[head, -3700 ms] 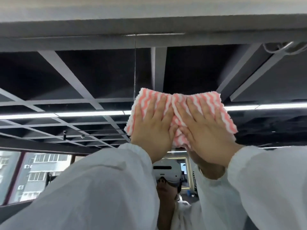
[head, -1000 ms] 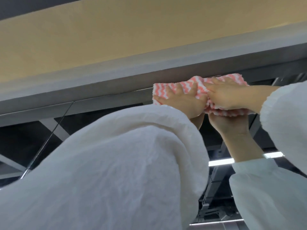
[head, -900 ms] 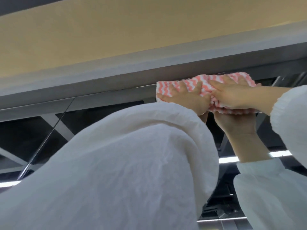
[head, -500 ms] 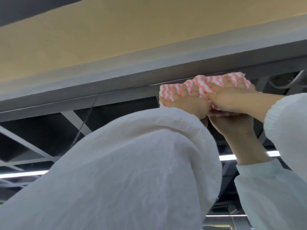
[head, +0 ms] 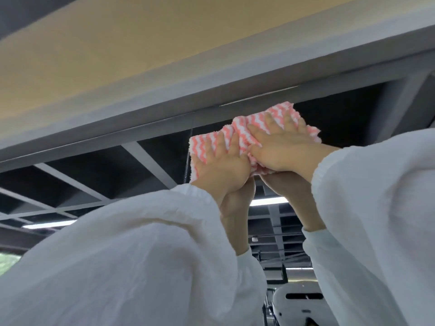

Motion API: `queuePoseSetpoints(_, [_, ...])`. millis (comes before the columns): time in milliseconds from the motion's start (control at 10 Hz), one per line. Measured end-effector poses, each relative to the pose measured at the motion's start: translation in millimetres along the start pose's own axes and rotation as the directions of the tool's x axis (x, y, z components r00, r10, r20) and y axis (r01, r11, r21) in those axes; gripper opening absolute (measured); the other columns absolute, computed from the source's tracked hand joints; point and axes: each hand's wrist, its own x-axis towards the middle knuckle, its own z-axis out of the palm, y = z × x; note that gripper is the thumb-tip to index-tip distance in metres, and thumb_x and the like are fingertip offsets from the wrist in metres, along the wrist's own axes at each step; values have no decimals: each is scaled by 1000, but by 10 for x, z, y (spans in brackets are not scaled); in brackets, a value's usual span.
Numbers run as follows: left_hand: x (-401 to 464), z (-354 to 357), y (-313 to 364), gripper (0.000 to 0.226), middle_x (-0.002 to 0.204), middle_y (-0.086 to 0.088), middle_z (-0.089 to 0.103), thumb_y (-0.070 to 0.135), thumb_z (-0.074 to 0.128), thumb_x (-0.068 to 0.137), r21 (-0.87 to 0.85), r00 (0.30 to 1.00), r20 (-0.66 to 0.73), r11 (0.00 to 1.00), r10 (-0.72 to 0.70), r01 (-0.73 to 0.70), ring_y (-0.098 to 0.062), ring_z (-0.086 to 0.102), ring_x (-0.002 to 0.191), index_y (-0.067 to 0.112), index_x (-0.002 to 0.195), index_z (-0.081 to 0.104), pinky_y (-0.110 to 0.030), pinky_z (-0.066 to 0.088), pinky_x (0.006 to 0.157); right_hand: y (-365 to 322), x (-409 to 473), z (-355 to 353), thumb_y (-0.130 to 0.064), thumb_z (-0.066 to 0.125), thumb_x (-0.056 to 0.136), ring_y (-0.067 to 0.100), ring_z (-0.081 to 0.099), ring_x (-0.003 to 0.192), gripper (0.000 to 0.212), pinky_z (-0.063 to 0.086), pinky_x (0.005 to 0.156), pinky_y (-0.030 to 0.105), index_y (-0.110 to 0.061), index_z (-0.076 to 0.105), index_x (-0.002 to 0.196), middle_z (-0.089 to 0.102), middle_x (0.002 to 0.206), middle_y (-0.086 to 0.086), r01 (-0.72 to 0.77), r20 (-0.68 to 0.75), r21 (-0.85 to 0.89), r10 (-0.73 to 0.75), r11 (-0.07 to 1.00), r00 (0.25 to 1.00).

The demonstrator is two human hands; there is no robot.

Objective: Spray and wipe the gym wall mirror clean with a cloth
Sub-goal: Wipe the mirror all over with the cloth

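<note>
Gym wall mirror, top strip: pink-and-white striped cloth pressed flat under left hand and right hand, side by side, fingers straight. Step: wiping. Next: probably a firm sideways stroke.

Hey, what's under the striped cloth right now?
The cloth lies flat against the mirror, near its top edge. Left hand and right hand press on it with straight fingers. The glass beneath is covered, so its state cannot be seen.
</note>
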Motion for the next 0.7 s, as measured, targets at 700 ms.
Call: queuePoseSetpoints(700, [-918, 389, -518, 65, 154, -7, -28, 48, 17, 101, 113, 985, 38, 980, -168, 163, -33, -24, 141, 26, 146, -24, -57, -7, 111, -531, -737, 303, -29, 29, 101, 25, -12, 146, 61, -8, 115, 44, -18, -2, 152, -9, 160, 6, 228, -12, -58, -229, 972, 973])
